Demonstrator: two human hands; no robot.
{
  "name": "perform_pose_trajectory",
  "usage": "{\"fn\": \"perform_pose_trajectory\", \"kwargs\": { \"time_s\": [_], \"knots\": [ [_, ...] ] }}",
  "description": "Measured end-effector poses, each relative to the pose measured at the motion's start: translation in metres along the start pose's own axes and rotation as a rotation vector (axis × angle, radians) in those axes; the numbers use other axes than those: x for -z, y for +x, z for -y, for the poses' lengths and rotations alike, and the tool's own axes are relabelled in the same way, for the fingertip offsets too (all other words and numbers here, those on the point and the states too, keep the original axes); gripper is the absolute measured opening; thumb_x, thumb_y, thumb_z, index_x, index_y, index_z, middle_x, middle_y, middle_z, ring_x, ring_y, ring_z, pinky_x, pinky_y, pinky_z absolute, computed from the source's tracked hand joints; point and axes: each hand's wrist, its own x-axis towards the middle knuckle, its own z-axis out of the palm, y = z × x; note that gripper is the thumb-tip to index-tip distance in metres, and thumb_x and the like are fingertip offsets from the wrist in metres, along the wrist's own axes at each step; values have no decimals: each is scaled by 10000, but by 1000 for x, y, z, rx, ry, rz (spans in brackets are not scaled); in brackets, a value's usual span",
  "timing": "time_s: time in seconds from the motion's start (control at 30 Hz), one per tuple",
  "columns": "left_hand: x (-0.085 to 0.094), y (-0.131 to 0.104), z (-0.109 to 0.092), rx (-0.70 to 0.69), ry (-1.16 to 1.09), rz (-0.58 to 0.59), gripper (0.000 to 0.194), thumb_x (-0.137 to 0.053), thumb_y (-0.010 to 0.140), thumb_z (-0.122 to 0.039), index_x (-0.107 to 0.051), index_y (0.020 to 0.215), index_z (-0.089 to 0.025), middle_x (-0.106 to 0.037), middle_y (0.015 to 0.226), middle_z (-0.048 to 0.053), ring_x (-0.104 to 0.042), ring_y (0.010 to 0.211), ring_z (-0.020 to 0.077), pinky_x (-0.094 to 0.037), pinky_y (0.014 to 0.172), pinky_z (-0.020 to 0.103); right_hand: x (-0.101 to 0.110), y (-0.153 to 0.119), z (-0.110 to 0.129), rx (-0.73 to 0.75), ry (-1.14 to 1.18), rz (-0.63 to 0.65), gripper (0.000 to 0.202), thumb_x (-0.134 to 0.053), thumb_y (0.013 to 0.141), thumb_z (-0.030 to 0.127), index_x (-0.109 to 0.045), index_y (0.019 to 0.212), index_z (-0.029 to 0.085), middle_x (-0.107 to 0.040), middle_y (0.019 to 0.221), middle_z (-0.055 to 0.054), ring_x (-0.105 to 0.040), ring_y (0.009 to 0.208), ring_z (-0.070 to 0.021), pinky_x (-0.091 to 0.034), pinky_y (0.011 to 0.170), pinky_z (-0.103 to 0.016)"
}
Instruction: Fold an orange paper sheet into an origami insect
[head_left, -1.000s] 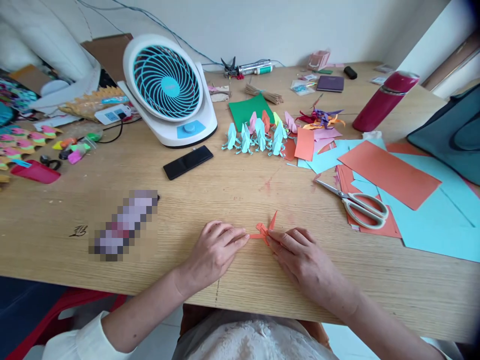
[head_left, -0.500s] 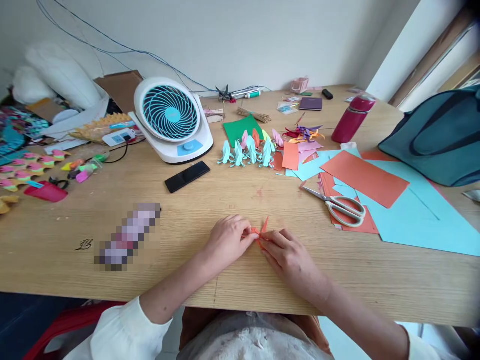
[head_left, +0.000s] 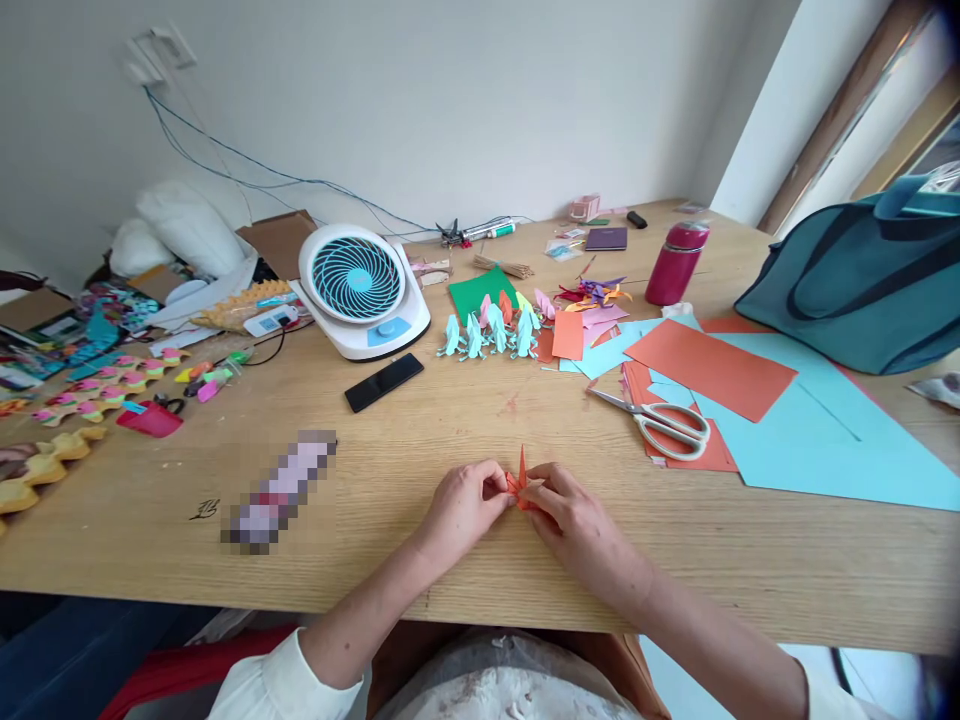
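Observation:
A small folded orange paper piece (head_left: 522,466) is held between my two hands, just over the table near its front edge. One thin pointed flap of it sticks straight up. My left hand (head_left: 466,505) pinches the left side of the paper between thumb and bent fingers. From the right, my right hand (head_left: 574,520) grips the same piece, and its fingers hide much of the lower folds. Beyond the hands stands a group of light blue folded paper figures (head_left: 495,332), with pink, orange and yellow ones behind.
Scissors (head_left: 671,428) lie on orange and light blue paper sheets (head_left: 795,440) to the right. A black phone (head_left: 384,383) rests before a white fan (head_left: 364,290). A magenta bottle (head_left: 677,262) and a teal bag (head_left: 855,280) stand at the back right.
The camera view has tilted up and shifted slightly left. Between my fingers the orange paper has turned, so its pointed flap now stands more upright. Both hands keep hold of it.

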Motion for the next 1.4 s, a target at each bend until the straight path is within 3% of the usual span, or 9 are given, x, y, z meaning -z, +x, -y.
{"fn": "perform_pose_trajectory", "kwargs": {
  "time_s": [0.07, 0.17, 0.27, 0.4, 0.7, 0.9, 1.07, 1.2, 1.4],
  "knots": [
    [-5, 2, 1, 28, -225, -20, 81, -684, 755, -179, -635, 691, -172, -708, 749, 10, -647, 713, 156, -464, 679, 245, 2, 0, 0, -16, 66, -24, 240, -503, 915, 51, -670, 981, 209, -581, 1100, -96, -614, 939, -201, -532, 821, -346],
    [-12, 9, 1, 42, -330, -49, 96, -669, 742, -174, -603, 673, -163, -704, 736, 16, -660, 694, 147, -489, 668, 233, 5, 1, -3, -54, 161, -71, 227, -519, 896, 76, -673, 962, 228, -579, 1092, -85, -605, 961, -203, -514, 831, -344],
    [-12, 15, -2, 48, -390, -104, 131, -674, 724, -181, -550, 684, -168, -669, 711, -3, -645, 675, 131, -484, 652, 219, 7, 5, -10, -209, 363, -179, 40, -608, 871, 198, -637, 889, 218, -584, 992, -64, -588, 886, -196, -500, 773, -326],
    [-7, 21, -9, 36, -420, -153, 221, -701, 695, -195, -481, 707, -185, -601, 669, -47, -612, 643, 113, -463, 628, 208, 8, 13, -20, -430, 654, -256, 268, -699, 811, 428, -575, 908, 211, -601, 856, -32, -563, 734, -168, -471, 652, -289],
    [26, 37, -24, -116, -421, -110, 204, -672, 713, -114, -533, 840, -189, -658, 752, -31, -644, 729, 118, -482, 715, 220, 29, 47, -11, -435, 815, -79, 414, -767, 715, 561, -646, 740, 166, -584, 666, 6, -469, 594, -109, -377, 561, -246],
    [53, 55, -18, -50, -789, 4, 306, -802, 689, -269, -650, 926, -148, -719, 815, 28, -659, 748, 141, -484, 749, 257, 36, 81, -1, -370, 854, -103, 423, -802, 675, 565, -644, 696, 173, -575, 616, 18, -474, 575, -104, -417, 580, -249],
    [37, 61, -2, 0, -1068, -40, 302, -863, 639, -348, -689, 782, -146, -730, 838, 23, -650, 794, 141, -494, 809, 265, 10, 84, -7, -376, 889, -180, 428, -762, 708, 597, -650, 726, 185, -617, 661, 5, -521, 591, -118, -474, 599, -263],
    [23, 60, 8, 9, -1051, -69, 262, -856, 663, -348, -707, 749, -151, -705, 794, 9, -627, 772, 132, -496, 784, 253, -5, 78, -17, -426, 928, -186, 397, -771, 714, 570, -676, 756, 186, -647, 694, -7, -564, 618, -128, -510, 626, -273],
    [24, 58, 15, 42, -997, -37, 301, -877, 636, -366, -691, 699, -138, -642, 691, -8, -572, 664, 103, -468, 656, 214, -9, 75, -22, -423, 991, -139, 319, -788, 723, 503, -702, 778, 201, -695, 773, -26, -607, 681, -149, -534, 666, -284]
  ]
}}
